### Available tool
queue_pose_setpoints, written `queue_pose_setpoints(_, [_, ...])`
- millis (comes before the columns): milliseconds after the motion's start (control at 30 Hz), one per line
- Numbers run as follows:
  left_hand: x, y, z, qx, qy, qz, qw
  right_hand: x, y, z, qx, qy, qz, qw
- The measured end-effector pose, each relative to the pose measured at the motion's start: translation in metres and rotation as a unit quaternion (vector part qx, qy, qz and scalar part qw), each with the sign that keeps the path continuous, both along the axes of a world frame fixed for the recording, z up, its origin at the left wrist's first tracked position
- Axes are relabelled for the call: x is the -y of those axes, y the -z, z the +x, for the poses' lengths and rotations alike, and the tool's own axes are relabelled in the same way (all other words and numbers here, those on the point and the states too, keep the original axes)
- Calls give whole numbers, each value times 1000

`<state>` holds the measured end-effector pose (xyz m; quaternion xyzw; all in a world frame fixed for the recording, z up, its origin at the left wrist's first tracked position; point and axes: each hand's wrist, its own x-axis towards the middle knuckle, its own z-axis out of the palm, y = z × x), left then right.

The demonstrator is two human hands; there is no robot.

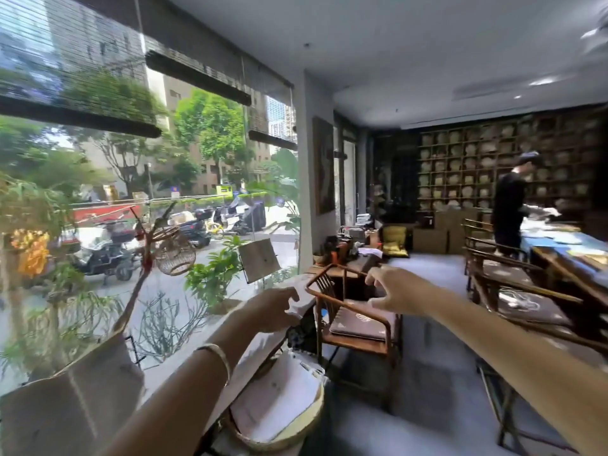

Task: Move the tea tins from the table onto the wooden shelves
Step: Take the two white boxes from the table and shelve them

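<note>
Both hands reach forward at mid-frame, and neither holds anything. The right hand [398, 292] has its fingers [373, 275] spread and loosely bent, thumb apart below them, hovering in the air above the top rail of a wooden armchair [357, 327]. The left hand [271, 309] is turned palm down, its fingers relaxed and slightly curled, with the fingertips near or on a pale cloth-covered ledge [304, 292]; motion blur makes it impossible to tell whether they touch it. A thin bangle [215, 355] circles the left wrist. On the armchair's seat lies a closed laptop [358, 325]. Below the left forearm sits a round woven tray [297, 429] holding white papers, and to its left stands a brown paper bag [70, 416]. Beyond the hands, on the left, a large window [131, 192] with rolled bamboo blinds looks out on trees, parked scooters and buildings, with green plants and a small hanging wicker cage [174, 255] just inside the glass. On the right, a long wooden table [572, 255] carries scattered items too blurred to identify; no tea tins can be made out. A person in dark clothes [511, 205] stands at its far end. Behind them, the wooden shelves [493, 166] cover the back wall, their compartments filled with pale round wrapped objects.
</note>
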<state>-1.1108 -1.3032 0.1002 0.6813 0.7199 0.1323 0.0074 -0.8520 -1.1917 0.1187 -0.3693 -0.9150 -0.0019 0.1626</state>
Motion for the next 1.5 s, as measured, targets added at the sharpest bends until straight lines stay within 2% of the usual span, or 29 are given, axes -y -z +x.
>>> queue_pose_setpoints(167, [-116,27,38,-2,100,-16,995,-75,13,47,44,106,-24,993])
queue_pose_setpoints(300, [-220,37,66,-16,155,-33,987,-151,21,87,29,173,-27,984])
queue_pose_setpoints(500, [-358,20,100,-43,216,-25,975,-263,26,124,15,238,-42,970])
queue_pose_setpoints(633, [-453,14,129,-23,234,-6,972,-323,29,144,-9,269,-47,962])
queue_pose_setpoints(867, [-590,31,197,-11,320,-40,946,-401,32,191,26,340,-60,938])
queue_pose_setpoints(1000, [-671,36,245,-19,390,-20,921,-450,30,229,27,405,-54,912])
queue_pose_setpoints(1133, [-756,36,294,-48,451,-24,891,-500,32,268,17,488,-64,871])
queue_pose_setpoints(1300, [-848,19,355,-41,488,-26,872,-536,36,313,7,569,-61,820])
queue_pose_setpoints(1500, [-896,60,428,2,544,-71,836,-546,51,365,11,619,-82,781])
